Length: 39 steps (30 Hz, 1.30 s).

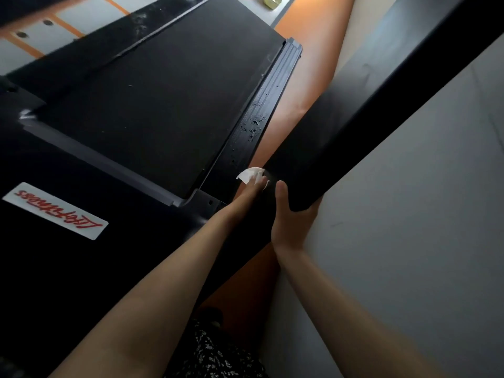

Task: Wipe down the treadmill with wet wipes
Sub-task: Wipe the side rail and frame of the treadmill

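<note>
The black treadmill (152, 105) fills the left and middle of the head view, its belt running up and away. A ridged side rail (261, 105) with wet spots runs along its right edge. My left hand (252, 190) holds a white wet wipe (250, 174) against the lower end of a wide black sloping arm (362, 110) of the machine, next to the rail's near end. My right hand (291, 216) grips the lower edge of that arm, thumb on top and fingers hidden underneath.
A white label with red lettering (54, 211) sits on the motor cover at the left. Orange floor (302, 66) shows between the rail and the arm. A pale wall (422, 241) stands at the right. A yellow-green object (272, 1) lies at the top.
</note>
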Available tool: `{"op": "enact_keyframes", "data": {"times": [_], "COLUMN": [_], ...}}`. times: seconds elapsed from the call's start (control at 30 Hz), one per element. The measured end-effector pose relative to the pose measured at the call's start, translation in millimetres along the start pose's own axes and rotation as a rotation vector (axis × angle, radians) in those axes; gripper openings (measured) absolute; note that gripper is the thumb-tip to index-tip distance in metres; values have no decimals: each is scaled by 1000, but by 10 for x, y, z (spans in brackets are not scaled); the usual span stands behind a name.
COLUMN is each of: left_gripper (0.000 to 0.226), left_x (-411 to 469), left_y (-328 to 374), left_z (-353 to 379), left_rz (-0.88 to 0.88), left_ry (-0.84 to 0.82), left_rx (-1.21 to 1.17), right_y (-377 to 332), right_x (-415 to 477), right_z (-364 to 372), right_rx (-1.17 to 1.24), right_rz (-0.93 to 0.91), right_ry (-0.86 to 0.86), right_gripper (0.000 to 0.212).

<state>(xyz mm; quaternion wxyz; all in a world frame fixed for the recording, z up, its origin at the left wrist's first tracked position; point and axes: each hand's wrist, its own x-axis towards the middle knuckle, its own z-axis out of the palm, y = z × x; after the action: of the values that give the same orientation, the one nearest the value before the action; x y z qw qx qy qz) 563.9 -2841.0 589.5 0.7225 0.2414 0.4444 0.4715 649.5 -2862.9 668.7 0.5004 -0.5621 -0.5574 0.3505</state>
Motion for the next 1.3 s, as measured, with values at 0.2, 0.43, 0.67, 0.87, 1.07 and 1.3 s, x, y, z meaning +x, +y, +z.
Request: {"op": "enact_keyframes", "data": {"times": [0.2,0.43,0.67,0.87,1.07,1.3], "left_gripper": [87,57,53,56,80,120], "left_x": [-308,-835,-1036,-881,-514,-163], "left_y": [-127,5,-13,-127,-373,-270], "left_z": [40,249,351,245,-61,-60], "left_rz": [9,57,58,11,-39,-56], "left_ry": [9,97,155,113,55,170], "left_rx": [-25,199,181,127,35,-8], "right_y": [-9,30,64,96,152,131], "right_x": [-15,11,38,65,70,38], "right_z": [-2,-28,-54,-87,-92,-76], "right_rx": [-13,-35,-9,-28,-94,-93], "right_rz": [-21,-61,-45,-5,19,2], "right_ry": [-7,-57,-87,-113,-96,-56], "right_gripper": [103,101,100,92,93,90]}}
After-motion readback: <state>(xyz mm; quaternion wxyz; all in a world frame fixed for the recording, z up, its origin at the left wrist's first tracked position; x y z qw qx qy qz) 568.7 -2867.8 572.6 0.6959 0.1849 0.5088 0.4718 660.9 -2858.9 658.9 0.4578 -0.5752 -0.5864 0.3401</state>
